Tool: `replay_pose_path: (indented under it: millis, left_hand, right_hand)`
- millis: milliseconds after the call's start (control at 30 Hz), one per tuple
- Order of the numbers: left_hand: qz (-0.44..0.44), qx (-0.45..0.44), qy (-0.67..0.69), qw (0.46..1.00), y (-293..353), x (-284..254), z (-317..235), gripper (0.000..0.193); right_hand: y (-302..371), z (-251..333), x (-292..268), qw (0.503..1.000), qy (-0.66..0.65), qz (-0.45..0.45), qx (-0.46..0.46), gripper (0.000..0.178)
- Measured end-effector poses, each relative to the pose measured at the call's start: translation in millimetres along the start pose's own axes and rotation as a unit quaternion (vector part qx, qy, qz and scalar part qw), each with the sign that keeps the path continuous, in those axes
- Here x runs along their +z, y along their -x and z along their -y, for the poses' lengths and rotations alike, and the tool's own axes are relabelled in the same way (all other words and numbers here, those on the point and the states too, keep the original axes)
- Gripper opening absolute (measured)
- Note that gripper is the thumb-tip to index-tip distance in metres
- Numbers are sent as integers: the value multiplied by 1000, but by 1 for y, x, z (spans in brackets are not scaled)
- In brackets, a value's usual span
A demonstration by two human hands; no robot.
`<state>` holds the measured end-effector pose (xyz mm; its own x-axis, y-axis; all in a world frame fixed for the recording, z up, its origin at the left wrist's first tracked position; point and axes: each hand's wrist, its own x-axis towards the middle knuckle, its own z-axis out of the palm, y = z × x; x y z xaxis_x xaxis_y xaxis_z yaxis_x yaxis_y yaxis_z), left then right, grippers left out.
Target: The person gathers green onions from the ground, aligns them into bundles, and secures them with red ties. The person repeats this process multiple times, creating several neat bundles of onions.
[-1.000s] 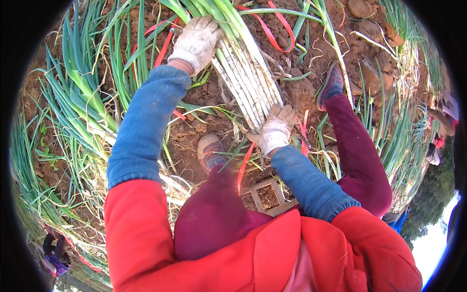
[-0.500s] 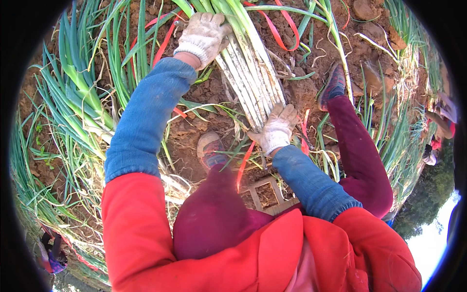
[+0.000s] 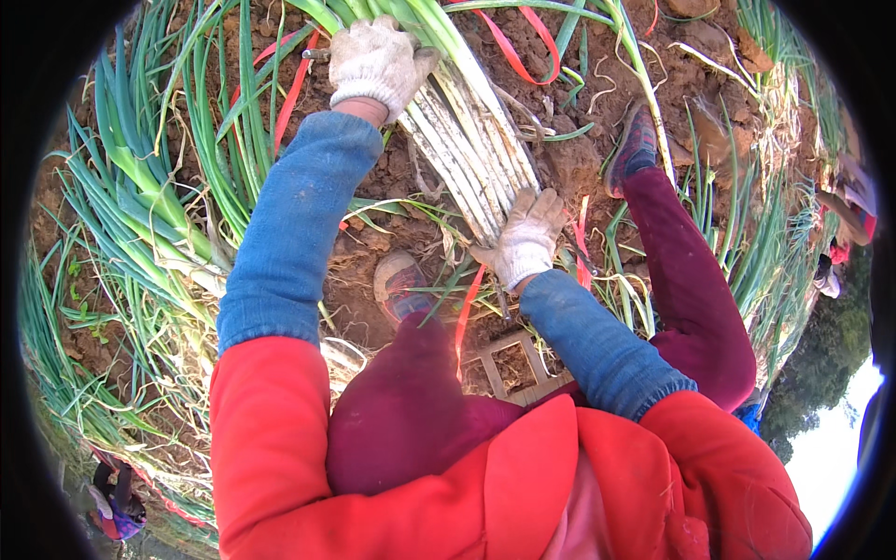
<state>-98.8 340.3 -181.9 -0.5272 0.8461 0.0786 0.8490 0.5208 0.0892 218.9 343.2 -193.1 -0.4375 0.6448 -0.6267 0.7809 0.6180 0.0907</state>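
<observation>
Slightly farther curled than a second ago, when its fingers lay flatter, the left hand (image 3: 381, 63) sits on the upper part of the bunch (image 3: 471, 140), at its left edge, where white stalks turn green; the right hand (image 3: 525, 241) stays at the bunch's lower end. Left fingers are bent over the stalks, but their undersides are hidden, so I cannot tell whether they grasp them. Right fingers lie extended across the bunch's root end, thumb spread to the left, resting on it rather than clenched. Both hands wear soiled white gloves. The bunch lies slantwise over brown soil (image 3: 355, 299), green leaves running out beyond its upper end. Right of its upper part are a looped red ribbon (image 3: 511, 58) and a lone stalk (image 3: 641, 75); left of it, another red strip (image 3: 293, 98) and a mass of green plants (image 3: 140, 177). Below the bunch's lower end hangs a third strip (image 3: 465, 315), near a slotted frame (image 3: 536, 359). Left shoe (image 3: 401, 283) is below and left of the bunch, right shoe (image 3: 633, 149) to its right.
</observation>
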Motion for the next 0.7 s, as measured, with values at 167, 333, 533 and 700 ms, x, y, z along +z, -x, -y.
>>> replay_pose_path:
  millis: [167, 333, 533, 700]
  left_hand:
    - [21, -49, 13, 998, -10, -2, -6, 40]
    - [-99, -52, 26, 993, -3, 24, -5, 33]
    - [-71, 65, 69, 993, 4, 47, -2, 19]
    - [-152, 105, 211, 960, 18, 40, -1, 26]
  right_hand:
    - [-1, 3, -3, 999, 25, 17, 14, 141]
    - [-2, 5, -3, 999, 27, 5, 20, 141]
    - [-1, 3, 0, 1000, 13, -21, 12, 140]
    - [-2, 3, 4, 999, 43, -23, -3, 143]
